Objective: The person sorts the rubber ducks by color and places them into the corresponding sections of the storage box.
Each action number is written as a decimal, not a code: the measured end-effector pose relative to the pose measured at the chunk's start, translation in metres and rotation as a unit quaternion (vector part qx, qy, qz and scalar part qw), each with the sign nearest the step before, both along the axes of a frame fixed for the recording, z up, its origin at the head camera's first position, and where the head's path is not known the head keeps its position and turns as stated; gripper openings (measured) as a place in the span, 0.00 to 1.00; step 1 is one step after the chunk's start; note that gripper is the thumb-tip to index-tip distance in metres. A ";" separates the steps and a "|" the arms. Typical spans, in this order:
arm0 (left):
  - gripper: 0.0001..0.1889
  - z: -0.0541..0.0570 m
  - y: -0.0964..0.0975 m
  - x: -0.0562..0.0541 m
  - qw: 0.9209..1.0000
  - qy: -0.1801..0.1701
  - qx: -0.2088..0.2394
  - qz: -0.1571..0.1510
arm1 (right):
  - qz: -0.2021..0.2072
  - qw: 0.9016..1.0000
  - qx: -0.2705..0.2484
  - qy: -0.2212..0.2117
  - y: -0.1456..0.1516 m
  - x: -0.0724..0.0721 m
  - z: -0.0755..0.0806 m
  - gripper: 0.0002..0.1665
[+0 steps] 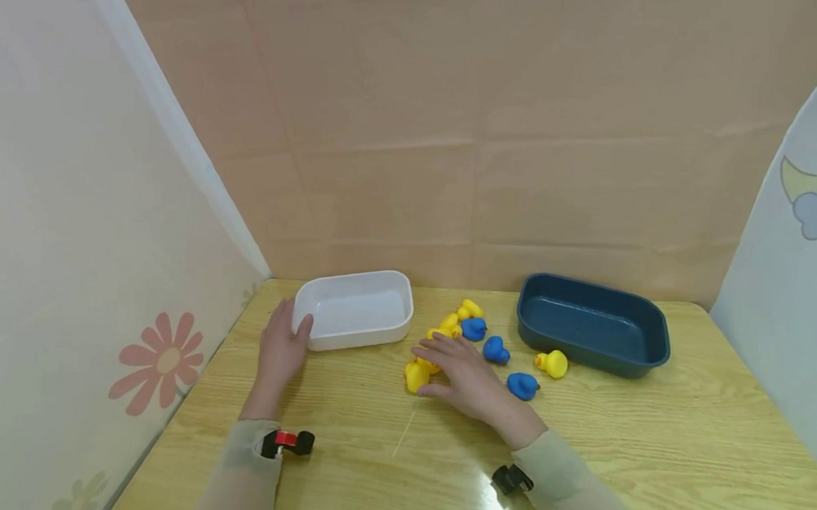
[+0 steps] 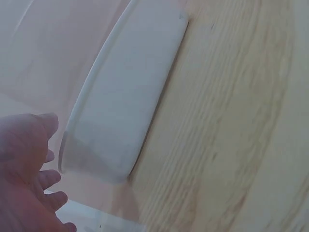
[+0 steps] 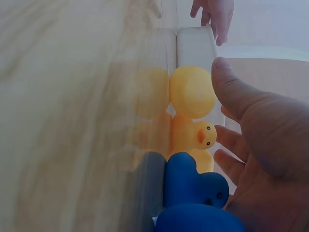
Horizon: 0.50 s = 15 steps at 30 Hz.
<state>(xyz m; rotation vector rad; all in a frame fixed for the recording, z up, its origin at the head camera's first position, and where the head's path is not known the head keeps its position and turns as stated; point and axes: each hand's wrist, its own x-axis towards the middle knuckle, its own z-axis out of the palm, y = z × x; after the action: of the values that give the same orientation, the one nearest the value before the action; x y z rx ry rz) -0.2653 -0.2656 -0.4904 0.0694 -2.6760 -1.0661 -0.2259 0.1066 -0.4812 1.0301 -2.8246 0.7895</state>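
Observation:
At the left end of the white plastic bin (image 1: 359, 337) is my left hand (image 1: 282, 348), its thumb near the front wall. The left wrist view shows its fingers beside the bin's end (image 2: 123, 96); whether they touch it I cannot tell. My right hand (image 1: 467, 377), fingers spread and slightly bent, hovers over a cluster of yellow rubber ducks (image 1: 416, 376) and partly hides them. In the right wrist view, a yellow duck (image 3: 193, 92) sits just beyond its thumb, and a blue duck (image 3: 193, 183) is nearer the wrist. No duck is visibly gripped.
Blue rubber ducks (image 1: 496, 350) lie right of the right hand. A lone yellow duck (image 1: 551, 363) sits in front of the dark blue bin (image 1: 583, 354), at the back right. The wooden table (image 1: 370, 453) meets a tan backdrop (image 1: 385, 169) behind both bins.

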 end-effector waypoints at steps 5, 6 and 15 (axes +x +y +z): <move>0.39 -0.002 -0.006 0.002 0.998 -0.027 0.053 0.000 | 0.008 1.000 0.003 0.009 0.000 -0.002 -0.001 0.40; 0.40 -0.003 -0.007 0.003 0.998 -0.031 0.060 0.000 | 0.009 1.000 0.004 0.009 0.000 -0.003 0.000 0.40; 0.42 -0.008 -0.011 0.006 0.990 -0.071 0.121 -0.013 | 0.016 1.000 0.017 0.013 0.000 -0.007 0.000 0.38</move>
<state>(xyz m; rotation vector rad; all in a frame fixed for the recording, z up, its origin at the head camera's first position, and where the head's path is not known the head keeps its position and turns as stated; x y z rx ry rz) -0.2592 -0.2767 -0.4988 0.1629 -2.6613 -1.4405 -0.2327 0.1063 -0.4812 1.0851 -2.8164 0.7289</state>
